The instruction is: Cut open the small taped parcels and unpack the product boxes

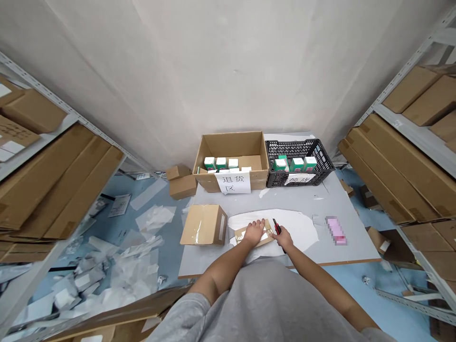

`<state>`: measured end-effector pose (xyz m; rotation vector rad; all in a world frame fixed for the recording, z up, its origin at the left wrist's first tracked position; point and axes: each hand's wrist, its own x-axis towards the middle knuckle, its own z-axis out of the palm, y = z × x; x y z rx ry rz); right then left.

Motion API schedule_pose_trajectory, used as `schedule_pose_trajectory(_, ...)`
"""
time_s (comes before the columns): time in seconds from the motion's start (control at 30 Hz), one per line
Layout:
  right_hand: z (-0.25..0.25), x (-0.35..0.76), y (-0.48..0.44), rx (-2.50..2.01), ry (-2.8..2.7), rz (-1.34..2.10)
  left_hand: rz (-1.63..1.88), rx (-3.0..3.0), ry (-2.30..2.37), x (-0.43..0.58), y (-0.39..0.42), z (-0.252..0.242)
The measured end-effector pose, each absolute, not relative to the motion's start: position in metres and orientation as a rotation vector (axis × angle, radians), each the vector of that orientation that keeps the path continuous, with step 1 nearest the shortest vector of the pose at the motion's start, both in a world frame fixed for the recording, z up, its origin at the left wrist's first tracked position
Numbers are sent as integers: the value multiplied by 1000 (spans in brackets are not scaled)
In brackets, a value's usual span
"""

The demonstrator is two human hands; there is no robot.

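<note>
A small flat cardboard box [263,241] wrapped in clear tape lies on the table in front of me. My left hand [254,232] grips it from above, fingers over its top. My right hand [284,238] is closed around a red and black utility knife [277,228], whose tip points away from me just off the box's right end. White paper [301,230] is spread beneath the box. A taped, closed carton [201,225] stands to the left of my left hand.
At the back of the table [352,237] are an open carton [232,142] and a black plastic crate [322,166], both holding green and white boxes. A blurred pink item [336,230] lies on the right. Loaded shelves flank both sides; packing scraps [117,280] litter the left floor.
</note>
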<state>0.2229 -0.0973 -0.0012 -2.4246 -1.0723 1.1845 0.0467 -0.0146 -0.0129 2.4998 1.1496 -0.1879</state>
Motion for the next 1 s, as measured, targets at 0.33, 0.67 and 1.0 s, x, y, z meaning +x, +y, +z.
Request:
schedule_pose_trajectory(0.33, 6, 205, -118, -1957, -442, 1503, -279, 2698, 1227, 51, -21, -10)
schedule_pose_trajectory(0.67, 23, 208, -128, -1871, -394, 1722, -303, 2659, 1270, 53, -21, -10)
schedule_pose_trajectory(1.0, 19, 192, -112, -1906, -402, 1645, -179, 2655, 1287, 54, -30, -16)
